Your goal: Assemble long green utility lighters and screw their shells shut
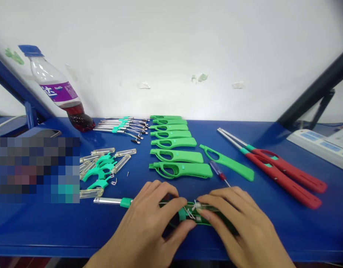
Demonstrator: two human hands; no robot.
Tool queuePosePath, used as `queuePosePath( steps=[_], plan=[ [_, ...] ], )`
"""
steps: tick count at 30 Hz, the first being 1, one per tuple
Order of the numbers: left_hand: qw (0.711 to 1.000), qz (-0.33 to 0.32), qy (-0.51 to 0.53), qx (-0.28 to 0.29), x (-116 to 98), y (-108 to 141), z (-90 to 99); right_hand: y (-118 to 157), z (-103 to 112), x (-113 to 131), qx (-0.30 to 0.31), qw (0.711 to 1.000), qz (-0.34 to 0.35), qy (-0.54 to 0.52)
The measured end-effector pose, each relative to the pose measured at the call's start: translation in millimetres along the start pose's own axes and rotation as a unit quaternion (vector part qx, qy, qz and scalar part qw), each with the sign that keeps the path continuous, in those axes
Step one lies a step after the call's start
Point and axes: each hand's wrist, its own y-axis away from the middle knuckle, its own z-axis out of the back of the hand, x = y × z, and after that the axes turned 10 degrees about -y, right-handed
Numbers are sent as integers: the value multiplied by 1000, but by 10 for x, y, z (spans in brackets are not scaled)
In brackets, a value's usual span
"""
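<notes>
Low at the front of the table, my left hand (149, 219) is closed around an open green lighter shell (203, 223), its thumb and fingertips at the inner parts. Out to its left sticks a metal lighter tube (108, 201) with a teal collar. Thin white wires (190, 213) show between my hands. My right hand (241, 219) pinches a clear fuel tank (210, 207) with a white valve end, held over the shell. My right palm hides the shell's far end. Just behind that hand lies a screwdriver (217, 170).
Green shell halves (192, 170) lie in a column behind my hands, another (230, 162) to their right. Two red lighters (283, 180) and a power strip (322, 147) are at right. Left are tube assemblies (115, 129), teal triggers (95, 173), clear tanks (121, 163) and a leaning bottle (58, 87).
</notes>
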Motion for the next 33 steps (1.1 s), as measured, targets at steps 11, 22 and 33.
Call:
queuePosePath(
  steps=[11, 22, 33],
  plan=[
    [999, 14, 25, 15, 22, -6, 8, 0, 3, 4, 18, 1000, -13, -13],
    [1000, 12, 25, 0, 13, -18, 8, -5, -12, 9, 12, 1000, -18, -16],
    [999, -14, 13, -25, 10, -16, -18, -6, -24, 12, 12, 999, -21, -23]
  ],
)
